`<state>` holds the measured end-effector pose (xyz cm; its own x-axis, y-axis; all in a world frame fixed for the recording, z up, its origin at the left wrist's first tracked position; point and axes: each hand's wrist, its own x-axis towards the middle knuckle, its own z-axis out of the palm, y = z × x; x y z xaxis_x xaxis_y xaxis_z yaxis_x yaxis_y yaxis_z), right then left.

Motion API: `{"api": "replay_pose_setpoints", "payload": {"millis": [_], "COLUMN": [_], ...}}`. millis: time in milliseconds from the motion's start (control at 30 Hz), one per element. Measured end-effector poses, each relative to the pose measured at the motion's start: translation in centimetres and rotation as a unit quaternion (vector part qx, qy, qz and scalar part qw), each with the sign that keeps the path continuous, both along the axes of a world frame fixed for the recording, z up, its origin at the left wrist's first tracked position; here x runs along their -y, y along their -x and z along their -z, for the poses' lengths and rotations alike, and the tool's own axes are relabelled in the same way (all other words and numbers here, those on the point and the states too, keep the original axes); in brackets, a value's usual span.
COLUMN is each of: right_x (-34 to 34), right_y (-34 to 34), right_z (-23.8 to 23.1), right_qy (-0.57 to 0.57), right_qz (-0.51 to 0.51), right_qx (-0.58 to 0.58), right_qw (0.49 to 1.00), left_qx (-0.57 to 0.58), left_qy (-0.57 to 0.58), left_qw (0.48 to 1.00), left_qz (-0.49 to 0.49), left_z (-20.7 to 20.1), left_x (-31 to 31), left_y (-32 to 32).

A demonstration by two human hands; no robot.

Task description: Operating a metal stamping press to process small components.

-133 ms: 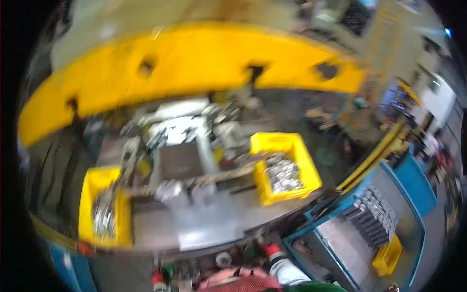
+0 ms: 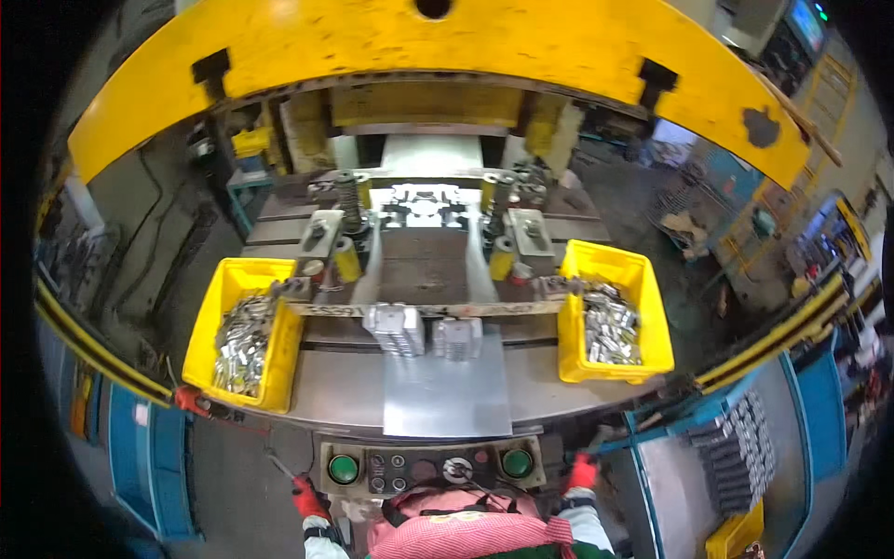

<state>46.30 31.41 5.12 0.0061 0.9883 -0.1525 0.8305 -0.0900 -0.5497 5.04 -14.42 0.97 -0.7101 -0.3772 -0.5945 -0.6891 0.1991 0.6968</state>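
Note:
My left hand [image 2: 309, 499], in a red glove, is low beside the left end of a press control panel [image 2: 426, 470]. Its fingers close round a thin grey rod-like tool [image 2: 279, 464] pointing up and left. On the panel's other side is my right hand [image 2: 582, 473], also red-gloved, apart from the green button [image 2: 517, 463]; its fingers are too small to read. Another green button [image 2: 344, 469] is nearest my left hand. Beyond the panel, a flat metal sheet [image 2: 447, 401] lies on the press table, with two stacks of metal parts [image 2: 395, 330] at its far edge.
Yellow bins of shiny metal pieces stand left [image 2: 197, 359] and right [image 2: 659, 326] on the table. A lit die [image 2: 424, 207] sits under the yellow press beam [image 2: 447, 42]. At the right, a blue-framed cart [image 2: 666, 494] carries rows of dark parts [image 2: 736, 456].
The view has swung and steadied from a blur. My hands, close by the green buttons before, are now farther apart, out to either side of the panel.

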Motion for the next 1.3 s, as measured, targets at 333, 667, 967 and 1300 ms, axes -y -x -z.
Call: {"api": "replay_pose_setpoints", "payload": {"millis": [333, 667, 967, 1300], "right_x": [-5.8, -13.6, -7.2, 0.8], "right_y": [25.7, 42.6, 14.6, 19.6], "right_z": [-30.4, -29.7, -26.0, -23.4], "right_qy": [-0.07, 0.009, -0.086, 0.214], "right_qz": [-0.294, -0.371, -0.058, -0.287], "right_qx": [-0.359, -0.335, -0.358, -0.331], "right_qw": [0.883, 0.866, 0.928, 0.873], "left_qx": [-0.259, -0.221, -0.291, -0.192], "left_qy": [-0.266, -0.176, -0.212, -0.167], "left_qw": [0.854, 0.83, 0.896, 0.947], "left_qz": [0.364, 0.481, 0.259, 0.195], "left_z": [-34.8, -35.0, -34.7, -28.2], "left_x": [-25.9, -45.3, -20.9, -13.9], "left_y": [6.4, 14.2, 6.8, 4.0]}}
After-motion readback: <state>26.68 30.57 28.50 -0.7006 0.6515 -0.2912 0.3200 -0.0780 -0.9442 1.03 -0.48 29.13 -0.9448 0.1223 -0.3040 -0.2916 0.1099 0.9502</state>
